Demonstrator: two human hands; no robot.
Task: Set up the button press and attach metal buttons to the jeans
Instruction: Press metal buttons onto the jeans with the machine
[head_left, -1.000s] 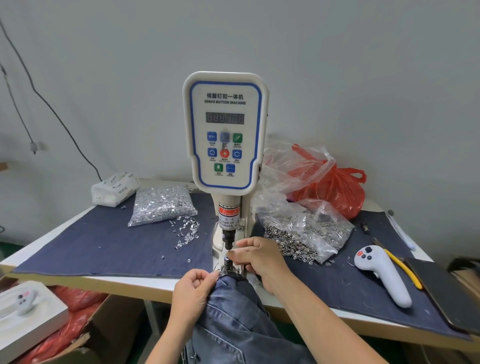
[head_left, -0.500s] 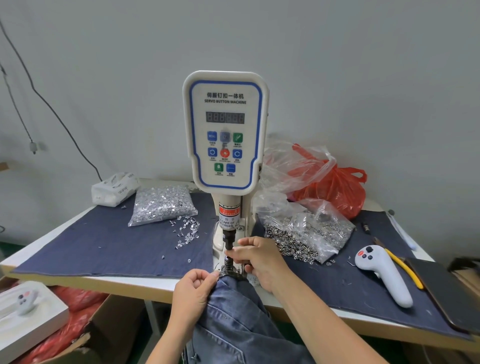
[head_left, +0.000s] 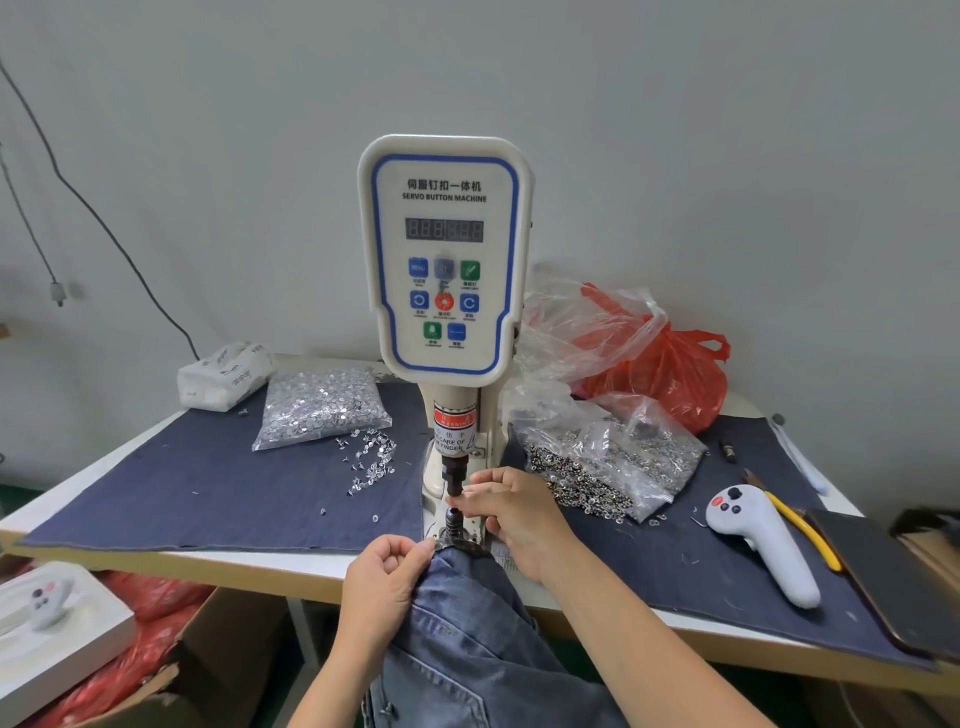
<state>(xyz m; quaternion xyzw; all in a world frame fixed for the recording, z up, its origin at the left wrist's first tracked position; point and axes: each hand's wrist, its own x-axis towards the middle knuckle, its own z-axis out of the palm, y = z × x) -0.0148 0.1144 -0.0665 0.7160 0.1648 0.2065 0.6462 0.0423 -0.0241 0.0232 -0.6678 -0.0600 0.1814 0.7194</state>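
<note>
the jeans (head_left: 467, 639) come up from the bottom of the view, and their top edge lies on the base of the button press (head_left: 445, 260), right under the dark punch (head_left: 453, 475). the left hand (head_left: 382, 577) pinches that edge of the denim between thumb and curled fingers (head_left: 410, 553), just left of the punch. the right hand (head_left: 511, 512) sits to the right of the punch with its fingertips (head_left: 460, 503) pinched together against the gap below the punch tip; whatever small piece they hold is too small to make out. the two hands are close together, one on each side of the die.

the bench (head_left: 291, 566) is covered with a dark blue cloth (head_left: 208, 488). left of the press a clear bag (head_left: 319, 405) lies full of shiny silver pieces, and some of them are spilled on the cloth (head_left: 371, 457) just beside its open corner. right of the press another clear bag (head_left: 618, 457) holds darker metal ring-shaped parts, a few loose at its near edge. behind it stands a red plastic bag (head_left: 670, 374) with crumpled clear plastic over it; its contents are not visible. a white tissue pack (head_left: 223, 374) lies at the back left. a white handheld controller (head_left: 763, 540) rests on the cloth at the right, beside a yellow-handled tool (head_left: 805, 530).
</note>
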